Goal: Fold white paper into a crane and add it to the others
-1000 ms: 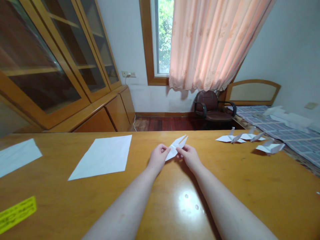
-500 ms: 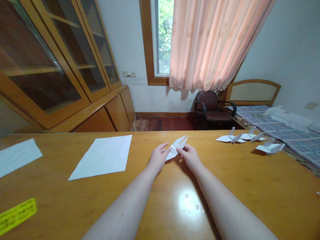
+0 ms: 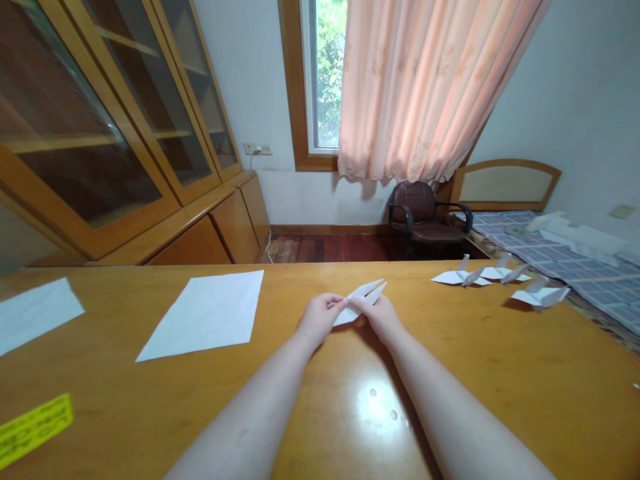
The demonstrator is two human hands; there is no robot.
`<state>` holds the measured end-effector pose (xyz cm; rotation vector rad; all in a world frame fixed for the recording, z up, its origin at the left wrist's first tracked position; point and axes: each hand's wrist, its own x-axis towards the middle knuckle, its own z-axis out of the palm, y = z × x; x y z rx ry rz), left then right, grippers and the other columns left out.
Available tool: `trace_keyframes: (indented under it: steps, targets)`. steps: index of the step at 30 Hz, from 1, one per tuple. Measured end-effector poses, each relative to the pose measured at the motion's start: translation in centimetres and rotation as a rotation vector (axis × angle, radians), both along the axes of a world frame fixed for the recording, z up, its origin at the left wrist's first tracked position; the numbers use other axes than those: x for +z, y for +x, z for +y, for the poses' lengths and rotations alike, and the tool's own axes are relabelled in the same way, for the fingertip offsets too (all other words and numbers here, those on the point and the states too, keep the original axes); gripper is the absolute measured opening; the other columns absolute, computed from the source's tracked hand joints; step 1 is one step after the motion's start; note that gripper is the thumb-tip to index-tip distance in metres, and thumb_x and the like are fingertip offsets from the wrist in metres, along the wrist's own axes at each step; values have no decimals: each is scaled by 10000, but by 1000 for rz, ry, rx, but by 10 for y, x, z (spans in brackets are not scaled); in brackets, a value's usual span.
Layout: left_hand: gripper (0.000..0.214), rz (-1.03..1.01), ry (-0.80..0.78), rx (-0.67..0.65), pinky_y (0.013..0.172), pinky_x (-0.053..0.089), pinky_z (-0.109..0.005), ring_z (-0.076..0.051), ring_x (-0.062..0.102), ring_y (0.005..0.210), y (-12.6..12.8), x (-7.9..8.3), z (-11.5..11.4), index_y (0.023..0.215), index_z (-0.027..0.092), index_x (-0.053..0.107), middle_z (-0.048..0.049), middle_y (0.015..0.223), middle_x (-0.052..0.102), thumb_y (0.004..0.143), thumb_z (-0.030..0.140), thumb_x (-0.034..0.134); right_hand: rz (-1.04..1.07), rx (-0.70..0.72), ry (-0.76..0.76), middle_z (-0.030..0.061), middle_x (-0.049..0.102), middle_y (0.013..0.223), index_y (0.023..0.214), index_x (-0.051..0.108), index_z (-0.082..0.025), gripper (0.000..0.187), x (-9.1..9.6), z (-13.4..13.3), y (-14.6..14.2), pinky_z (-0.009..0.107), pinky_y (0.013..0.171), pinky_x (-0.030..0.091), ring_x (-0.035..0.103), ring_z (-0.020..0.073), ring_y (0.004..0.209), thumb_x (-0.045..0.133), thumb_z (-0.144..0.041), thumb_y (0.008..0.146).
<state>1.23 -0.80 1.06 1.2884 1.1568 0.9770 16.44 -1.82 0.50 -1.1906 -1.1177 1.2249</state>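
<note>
Folded paper (image 3: 364,297), blank sheet (image 3: 207,313) left

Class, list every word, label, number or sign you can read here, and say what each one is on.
Yellow label on the table: dark print, too blurred to read.
Folded paper held by left hand and right hand: no print.
White sheet: blank.
Nothing else shows text that can be read.
</note>
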Motion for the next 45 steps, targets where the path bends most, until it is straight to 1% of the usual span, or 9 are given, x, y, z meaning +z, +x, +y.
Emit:
trace_keyframes:
  steps: [4,7,12,16,23,32,37,42,45]
  targets:
    - [230,0,0,-22,550,420,-234,-149,597,592,1,1,-2,783,141,669,-33,675,685,685,349,684,-46,-29,-24,88,693,776,769,667,-115,303,3,-2,0,302,662,470,627,210,705,726,-349,587]
    - [215,-6,6,-35,548,417,-231,-145,592,592,1,0,-2,783,138,662,-36,678,682,689,331,673,-97,-66,-29,81,686,740,747,664,-114,270,5,-2,1,296,640,465,618,201,675,710,-329,591]
    - [199,6,19,-58,526,400,-220,-131,575,561,2,3,-3,764,139,656,-19,637,663,689,323,668,-68,-54,-3,54,672,699,715,649,-124,235,4,-3,2,278,612,452,598,178,635,694,-324,601]
    - [183,-20,14,-42,503,386,-209,-118,559,530,1,4,-4,736,144,640,-3,609,647,694,321,659,-86,-39,4,46,665,695,719,649,-128,268,2,-2,2,266,601,438,587,168,633,679,-380,634]
    - [189,-90,-13,43,513,418,-220,-137,594,549,0,5,-2,731,155,615,-12,629,671,693,333,666,-97,38,1,-5,536,497,607,590,-146,393,-3,0,-1,233,473,371,472,111,467,643,-533,661]
    - [181,-92,-30,38,518,426,-228,-130,575,524,0,7,-2,709,160,612,4,593,646,683,329,669,-113,54,-26,13,586,519,619,640,-131,371,4,-2,1,244,487,374,498,122,478,705,-496,610]
    - [193,-87,-18,39,506,412,-226,-128,564,517,-1,8,-3,714,160,612,4,588,640,681,341,668,-105,41,-13,35,647,613,717,674,-126,337,2,0,1,246,499,384,520,129,504,719,-441,605]
    - [208,-75,18,36,509,408,-224,-126,563,517,-2,4,-1,738,161,605,3,601,641,697,359,651,-57,91,-21,48,677,706,801,677,-121,345,0,0,-2,237,520,409,539,126,544,749,-362,565]
    - [217,-62,43,26,517,409,-222,-130,572,543,-1,0,0,755,159,604,-4,629,647,695,363,648,-86,80,-48,45,667,670,775,679,-114,315,1,-1,-3,241,520,408,528,121,525,736,-353,578]
